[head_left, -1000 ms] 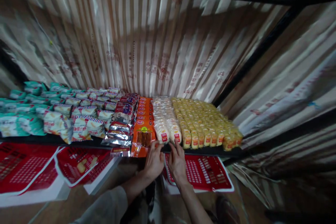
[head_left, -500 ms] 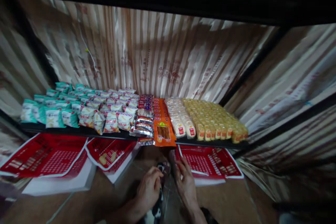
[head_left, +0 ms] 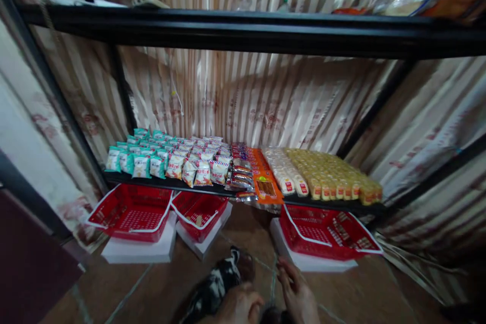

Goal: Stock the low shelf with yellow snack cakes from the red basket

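Observation:
My left hand (head_left: 241, 305) is low in the view, fingers curled into a loose fist with nothing showing in it. To its right, my right hand (head_left: 298, 293) has its fingers stretched forward, slightly bent and apart, and holds nothing that I can see. Both hands are above the tiled floor, and neither touches goods. A red basket (head_left: 326, 250) with white handles is nearest to my right hand. A smaller red basket (head_left: 205, 233) lies beyond my left hand, with a few pale pieces inside. My black-and-white shoe or trouser leg (head_left: 216, 283) shows beside the left hand.
A black low shelf carries teal snack bags (head_left: 141, 166), white-and-red snack bags (head_left: 203, 172), an orange packet (head_left: 268, 187), long white packs (head_left: 286, 177) and yellow wrapped cakes (head_left: 326, 172). Another red basket (head_left: 129, 212) stands left on a white box (head_left: 140, 253). Above runs a black shelf edge (head_left: 243, 30).
The view has tilted up and pulled back, showing the upper shelf. Both hands now appear lower and further right in the picture, away from the low shelf.

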Demonstrator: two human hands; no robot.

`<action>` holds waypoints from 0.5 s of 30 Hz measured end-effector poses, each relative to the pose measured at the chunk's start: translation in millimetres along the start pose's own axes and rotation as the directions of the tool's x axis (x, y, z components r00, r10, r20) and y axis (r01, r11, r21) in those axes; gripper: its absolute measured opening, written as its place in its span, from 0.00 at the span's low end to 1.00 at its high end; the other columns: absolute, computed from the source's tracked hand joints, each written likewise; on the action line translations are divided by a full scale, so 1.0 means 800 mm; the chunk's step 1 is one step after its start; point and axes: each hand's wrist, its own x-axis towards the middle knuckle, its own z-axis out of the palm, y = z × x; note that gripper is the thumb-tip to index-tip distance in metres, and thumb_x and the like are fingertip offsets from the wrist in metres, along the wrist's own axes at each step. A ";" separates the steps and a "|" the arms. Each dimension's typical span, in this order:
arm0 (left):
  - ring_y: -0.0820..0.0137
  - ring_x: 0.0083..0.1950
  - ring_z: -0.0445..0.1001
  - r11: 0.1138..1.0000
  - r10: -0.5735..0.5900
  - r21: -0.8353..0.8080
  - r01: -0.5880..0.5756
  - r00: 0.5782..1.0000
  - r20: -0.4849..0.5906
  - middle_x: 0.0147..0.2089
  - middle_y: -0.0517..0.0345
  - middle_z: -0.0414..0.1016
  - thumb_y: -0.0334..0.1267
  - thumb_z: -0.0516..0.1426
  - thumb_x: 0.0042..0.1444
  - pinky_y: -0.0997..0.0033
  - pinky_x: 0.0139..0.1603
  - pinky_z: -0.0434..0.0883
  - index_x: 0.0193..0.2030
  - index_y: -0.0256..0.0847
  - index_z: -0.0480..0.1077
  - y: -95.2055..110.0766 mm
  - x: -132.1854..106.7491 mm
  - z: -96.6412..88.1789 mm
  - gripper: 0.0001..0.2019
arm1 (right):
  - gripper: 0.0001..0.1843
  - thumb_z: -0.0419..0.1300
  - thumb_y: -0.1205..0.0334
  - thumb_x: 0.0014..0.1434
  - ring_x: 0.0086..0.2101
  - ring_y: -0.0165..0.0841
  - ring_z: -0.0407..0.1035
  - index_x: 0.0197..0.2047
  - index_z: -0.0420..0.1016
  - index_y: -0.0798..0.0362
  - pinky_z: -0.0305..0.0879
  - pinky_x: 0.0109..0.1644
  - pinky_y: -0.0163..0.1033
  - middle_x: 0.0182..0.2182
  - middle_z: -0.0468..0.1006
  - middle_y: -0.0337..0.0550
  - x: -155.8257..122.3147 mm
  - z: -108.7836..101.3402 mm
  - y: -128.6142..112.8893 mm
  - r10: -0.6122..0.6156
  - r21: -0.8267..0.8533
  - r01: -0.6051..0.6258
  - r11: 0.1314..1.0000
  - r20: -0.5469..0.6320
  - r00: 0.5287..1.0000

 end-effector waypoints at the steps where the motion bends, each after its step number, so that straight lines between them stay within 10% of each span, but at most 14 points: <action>1: 0.68 0.43 0.72 1.000 0.007 0.021 -0.007 1.000 0.005 0.39 0.54 0.73 0.24 0.52 0.46 0.72 0.45 0.68 0.39 0.42 0.71 -0.007 -0.011 -0.005 0.15 | 0.25 0.54 0.43 0.46 0.37 0.42 0.74 0.38 0.76 0.53 0.72 0.41 0.45 0.39 0.78 0.51 -0.009 0.006 -0.004 0.038 0.019 -0.038 0.999 0.024 0.999; 15: 0.70 0.42 0.71 0.983 -0.157 0.082 0.162 0.985 -0.072 0.39 0.54 0.74 0.26 0.50 0.51 0.73 0.45 0.66 0.38 0.40 0.72 -0.056 -0.152 -0.182 0.13 | 0.30 0.57 0.42 0.41 0.37 0.40 0.74 0.41 0.73 0.57 0.71 0.42 0.40 0.39 0.78 0.52 -0.070 0.116 -0.106 0.114 0.287 -0.175 0.942 0.217 0.970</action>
